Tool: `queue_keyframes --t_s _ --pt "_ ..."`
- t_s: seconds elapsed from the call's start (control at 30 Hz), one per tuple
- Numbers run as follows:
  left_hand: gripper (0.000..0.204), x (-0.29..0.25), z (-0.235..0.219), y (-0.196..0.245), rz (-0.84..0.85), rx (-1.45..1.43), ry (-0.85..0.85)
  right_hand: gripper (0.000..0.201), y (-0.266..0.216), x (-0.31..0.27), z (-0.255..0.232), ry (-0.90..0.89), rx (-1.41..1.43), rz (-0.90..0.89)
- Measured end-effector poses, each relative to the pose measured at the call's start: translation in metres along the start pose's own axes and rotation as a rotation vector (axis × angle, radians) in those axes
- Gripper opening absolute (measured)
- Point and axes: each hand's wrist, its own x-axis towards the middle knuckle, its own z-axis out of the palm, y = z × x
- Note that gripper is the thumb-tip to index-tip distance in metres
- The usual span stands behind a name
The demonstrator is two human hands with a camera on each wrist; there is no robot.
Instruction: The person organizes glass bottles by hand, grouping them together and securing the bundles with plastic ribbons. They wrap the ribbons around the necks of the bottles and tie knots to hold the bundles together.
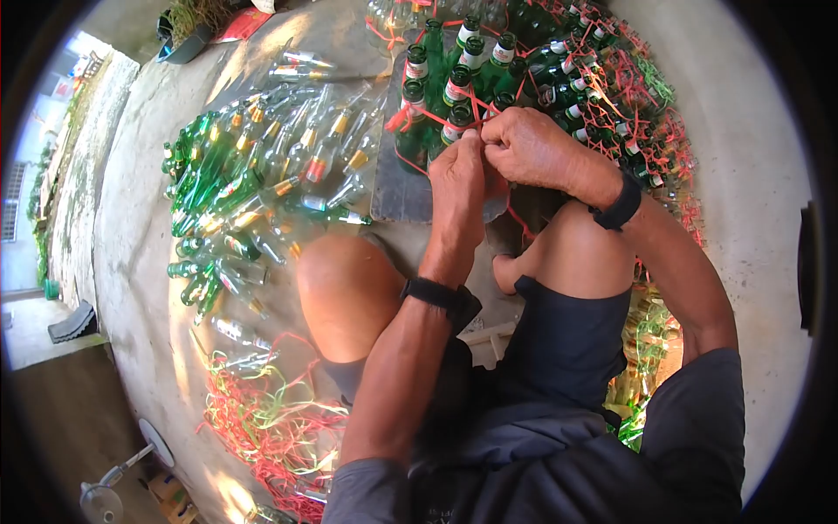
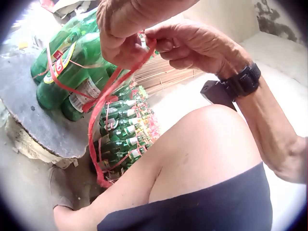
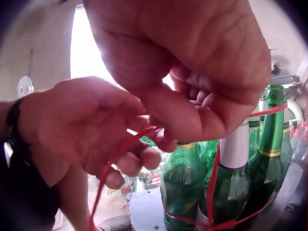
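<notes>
Several green glass bottles [image 1: 416, 65] stand upright in a cluster on a dark board [image 1: 397, 196], bound by red plastic string [image 2: 96, 130]. At the near edge of the cluster, close to the bottle necks, both hands meet. My left hand [image 1: 458, 179] pinches the string between thumb and fingers. My right hand [image 1: 532, 148] pinches it too, its fingers curled in against the left fingertips. In the right wrist view a strand drops below the left hand [image 3: 89, 125], and red string also crosses the bottles [image 3: 183, 183]. The exact point where the fingers meet is partly hidden.
Clear and green bottles [image 1: 305, 153] lie on the floor to the left. Tied green bottles [image 1: 576, 87] stand at the right. A heap of red and green string [image 1: 271, 419] lies at lower left, with a fan [image 1: 157, 441] beyond. My knees [image 1: 349, 279] flank the board's near side.
</notes>
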Motion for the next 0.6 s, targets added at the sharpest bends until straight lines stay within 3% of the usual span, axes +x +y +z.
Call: queue_keyframes --t_s 0.07,0.23,0.33,0.43,0.5,0.57,0.6 --pt "0.031 0.002 0.009 0.005 -0.06 -0.244 0.061 0.02 -0.005 -0.005 -0.001 0.01 -0.018 -0.024" --pt "0.023 0.008 0.007 -0.005 -0.039 -0.266 0.068 0.021 -0.003 -0.014 0.0 0.055 -0.123 -0.118" --pt "0.022 0.009 0.009 -0.006 -0.029 -0.257 0.097 0.022 -0.008 -0.017 -0.017 -0.059 -0.046 -0.148" --pt "0.023 0.012 0.006 -0.011 -0.033 -0.266 0.107 0.024 -0.011 -0.01 -0.052 -0.2 0.062 0.042" --pt "0.023 0.014 0.005 -0.012 -0.022 -0.277 0.086 0.024 -0.003 -0.003 -0.054 0.071 0.128 0.024" --pt "0.024 0.012 0.005 -0.009 -0.014 -0.175 0.108 0.023 -0.001 0.005 -0.052 0.124 0.063 0.03" --pt "0.024 0.01 0.006 -0.005 -0.012 -0.166 0.102 0.024 0.009 0.01 -0.042 0.215 -0.043 -0.118"
